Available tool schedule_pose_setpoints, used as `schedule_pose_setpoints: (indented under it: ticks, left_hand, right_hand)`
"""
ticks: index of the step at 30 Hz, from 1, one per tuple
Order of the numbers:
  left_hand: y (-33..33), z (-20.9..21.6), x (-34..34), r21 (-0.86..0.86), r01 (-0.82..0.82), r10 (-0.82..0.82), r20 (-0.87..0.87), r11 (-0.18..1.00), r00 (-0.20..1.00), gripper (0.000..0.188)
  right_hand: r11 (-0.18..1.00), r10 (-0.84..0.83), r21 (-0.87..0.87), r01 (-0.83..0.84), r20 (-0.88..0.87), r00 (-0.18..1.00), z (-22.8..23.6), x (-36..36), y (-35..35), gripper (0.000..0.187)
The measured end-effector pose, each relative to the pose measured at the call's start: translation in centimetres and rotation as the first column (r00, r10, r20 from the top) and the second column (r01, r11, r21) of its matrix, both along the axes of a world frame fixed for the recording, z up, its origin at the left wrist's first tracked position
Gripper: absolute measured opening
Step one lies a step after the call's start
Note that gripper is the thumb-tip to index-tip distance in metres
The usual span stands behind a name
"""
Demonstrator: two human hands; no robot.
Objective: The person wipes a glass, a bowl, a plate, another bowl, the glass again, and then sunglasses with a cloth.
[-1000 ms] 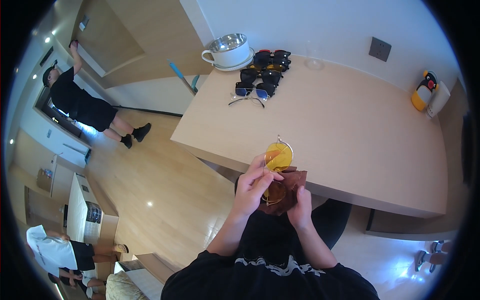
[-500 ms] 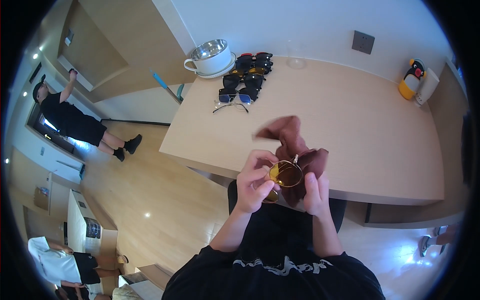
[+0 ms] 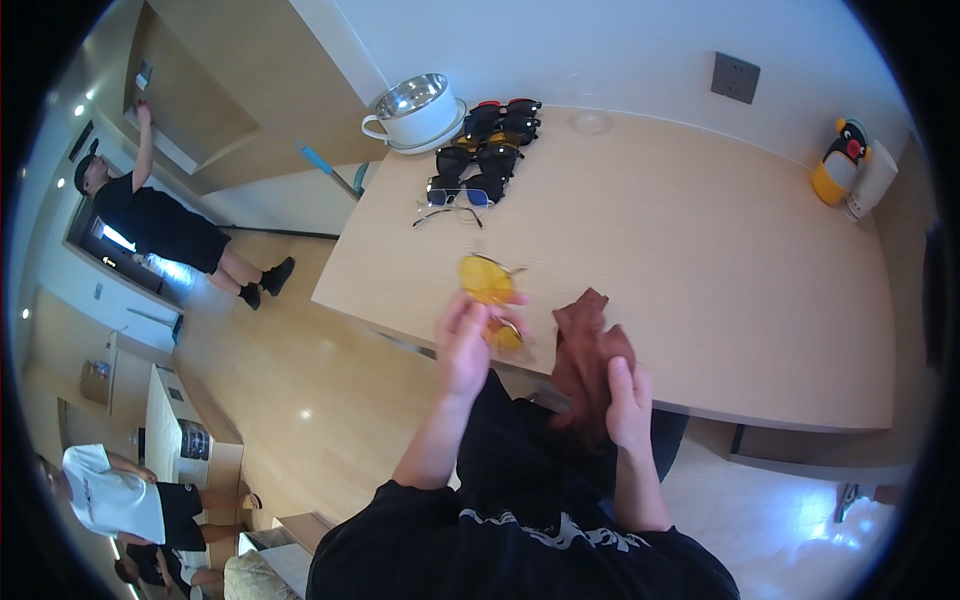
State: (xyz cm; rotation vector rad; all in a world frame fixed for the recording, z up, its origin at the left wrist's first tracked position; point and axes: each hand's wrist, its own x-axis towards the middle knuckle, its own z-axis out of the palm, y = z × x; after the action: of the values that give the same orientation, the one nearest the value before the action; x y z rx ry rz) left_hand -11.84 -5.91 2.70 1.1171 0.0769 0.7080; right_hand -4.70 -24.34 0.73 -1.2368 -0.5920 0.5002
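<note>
The left hand (image 3: 468, 345) gripped yellow glasses (image 3: 490, 290) by their lower lens, at the near edge of the surface (image 3: 700, 250). One lens lay over the surface; the other sat under the fingertips. The right hand (image 3: 625, 400) was closed on a brown cloth (image 3: 590, 345), just right of the glasses, draped over the same edge. Well beyond the glasses, more sunglasses (image 3: 485, 160) lay in a row beside a white pot (image 3: 415, 110).

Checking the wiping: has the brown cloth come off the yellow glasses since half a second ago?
Yes. The brown cloth is now right of the yellow-lensed glasses, at the table edge.
</note>
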Motion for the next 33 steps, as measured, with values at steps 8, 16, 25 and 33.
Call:
schedule_pose_setpoints:
  ticks: [8,16,25,33]
  left_hand:
    - [16.6,4.9,-1.5,0.441,-0.262,0.408,-0.276,0.858,0.870,0.015]
    - [34.7,4.6,4.1,0.612,0.332,0.332,-0.720,0.718,0.610,0.019]
    - [38.1,2.7,12.3,0.670,0.663,0.418,-0.735,0.333,0.533,0.022]
    - [37.2,0.2,11.1,0.861,0.345,0.473,-0.496,0.372,0.728,0.023]
  right_hand:
    - [1.000,-0.013,0.025,0.011,0.102,0.995,-0.6,0.6,-0.3,0.022]
    - [0.998,0.025,-0.059,-0.006,0.330,0.944,-0.7,0.3,-0.4,0.018]
    - [0.987,-0.116,-0.076,0.144,0.293,0.949,-1.0,-0.6,0.9,0.019]
    - [0.975,-0.102,-0.139,0.175,0.419,0.902,0.3,-1.1,1.8,0.018]
